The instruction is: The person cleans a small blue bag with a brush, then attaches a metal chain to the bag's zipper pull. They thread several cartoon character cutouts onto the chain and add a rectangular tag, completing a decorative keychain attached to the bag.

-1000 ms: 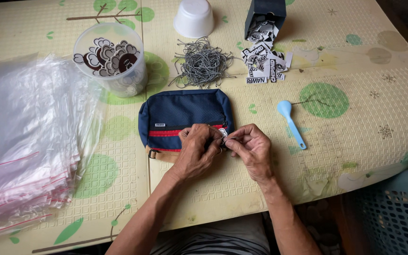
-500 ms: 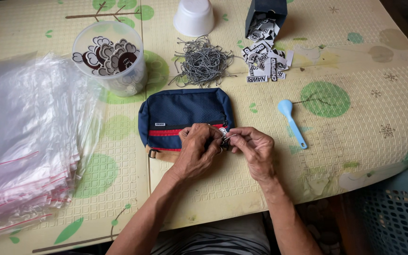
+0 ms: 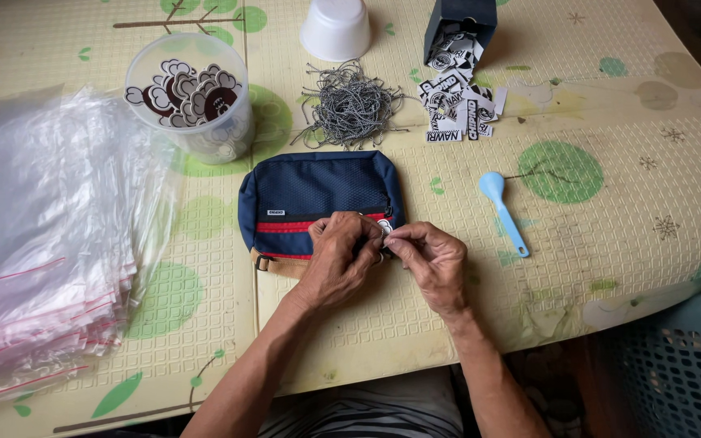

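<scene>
There is one view only, from a camera worn on the person's head, so no second view overlaps it. It looks steeply down and slightly forward over the table (image 3: 610, 243), from the person's own side of it. The left hand (image 3: 336, 264) and right hand (image 3: 433, 261) sit just below the middle of the frame, close enough that single fingers show. Both forearms run down to the lower edge. Beyond the hands the view reaches the far part of the table; a blue basket (image 3: 683, 365) cuts in below and right of them.
</scene>
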